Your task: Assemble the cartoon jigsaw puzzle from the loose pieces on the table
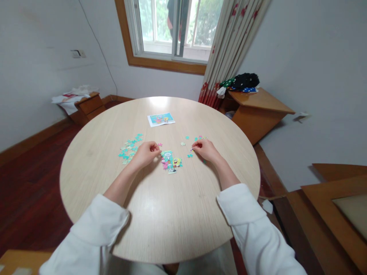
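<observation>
A partly joined jigsaw puzzle (169,162) with cartoon figures lies on the table between my hands. My left hand (146,153) is at its left edge, thumb and fingers pinched together. Whatever sits between those fingertips is too small to make out. To the right of the puzzle, my right hand (207,149) pinches a small puzzle piece (192,150) just above the tabletop. Loose teal puzzle pieces (129,147) are spread beyond and left of my left hand. A few others, among them a teal piece (189,156) and a pale piece (182,144), lie near my right fingertips.
The round wooden table (160,225) carries a picture sheet (161,119) with the cartoon design toward its far side. A pink piece (159,144) lies beyond my left fingers. Behind, a wooden cabinet (258,103) with cloths on it stands at the right, beside a curtain (226,46).
</observation>
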A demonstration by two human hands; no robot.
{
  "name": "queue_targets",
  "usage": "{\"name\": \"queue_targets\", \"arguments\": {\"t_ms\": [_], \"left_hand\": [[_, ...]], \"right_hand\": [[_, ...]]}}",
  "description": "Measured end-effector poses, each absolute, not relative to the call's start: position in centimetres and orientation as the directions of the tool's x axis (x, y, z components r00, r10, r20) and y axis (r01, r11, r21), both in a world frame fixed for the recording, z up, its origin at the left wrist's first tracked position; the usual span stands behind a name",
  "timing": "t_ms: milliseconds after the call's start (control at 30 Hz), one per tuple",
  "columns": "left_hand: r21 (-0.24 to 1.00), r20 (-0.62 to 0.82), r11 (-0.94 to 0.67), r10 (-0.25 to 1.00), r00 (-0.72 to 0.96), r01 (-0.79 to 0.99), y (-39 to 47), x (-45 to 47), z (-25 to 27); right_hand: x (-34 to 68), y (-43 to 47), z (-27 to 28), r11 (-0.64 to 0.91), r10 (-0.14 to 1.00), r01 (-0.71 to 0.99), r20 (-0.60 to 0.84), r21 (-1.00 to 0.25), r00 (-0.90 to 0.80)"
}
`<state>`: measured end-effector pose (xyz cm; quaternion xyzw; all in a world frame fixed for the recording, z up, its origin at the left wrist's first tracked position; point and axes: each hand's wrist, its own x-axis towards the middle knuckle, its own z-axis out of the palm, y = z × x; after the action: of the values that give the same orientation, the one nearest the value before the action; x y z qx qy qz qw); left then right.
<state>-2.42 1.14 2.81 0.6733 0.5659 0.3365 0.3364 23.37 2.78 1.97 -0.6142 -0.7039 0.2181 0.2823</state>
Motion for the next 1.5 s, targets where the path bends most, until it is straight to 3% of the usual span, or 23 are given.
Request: {"name": "queue_targets", "arguments": {"t_ms": [333, 700, 867, 967, 1067, 1167, 1500], "left_hand": [[0.83, 0.112, -0.128, 0.992, 0.063, 0.542, 0.9, -2.5, 3.4], [0.837, 0.12, -0.126, 0.992, 0.046, 0.532, 0.7, -2.4, 3.5], [0.862, 0.123, -0.13, 0.991, 0.048, 0.49, 0.9, -2.4, 3.2], [0.879, 0.113, -0.13, 0.991, 0.065, 0.458, 1.0, -2.3, 3.0], [0.908, 0.074, -0.112, 0.991, 0.108, 0.404, 0.7, -1.9, 3.2], [0.949, 0.009, -0.079, 0.975, 0.223, 0.305, 0.2, -1.3, 3.6], [0.984, -0.008, -0.058, 0.93, 0.368, 0.169, -0.5, -0.4, 3.6]], "right_hand": [[23.0, 2.2, 2.2, 0.094, 0.994, 0.752, 0.024, -0.652, -0.104], [23.1, 2.7, 1.5, 0.097, 0.995, 0.757, 0.044, -0.647, -0.09], [23.0, 2.6, 1.6, 0.17, 0.985, 0.728, 0.107, -0.664, -0.132], [22.4, 2.5, 1.6, 0.21, 0.977, 0.612, 0.147, -0.762, -0.152], [21.0, 2.2, 1.6, 0.177, 0.977, 0.344, 0.122, -0.922, -0.175], [19.4, 1.5, 1.8, 0.129, 0.967, 0.151, 0.091, -0.98, -0.239], [17.6, 0.0, 2.5, 0.161, 0.903, 0.08, 0.114, -0.984, -0.415]]}}
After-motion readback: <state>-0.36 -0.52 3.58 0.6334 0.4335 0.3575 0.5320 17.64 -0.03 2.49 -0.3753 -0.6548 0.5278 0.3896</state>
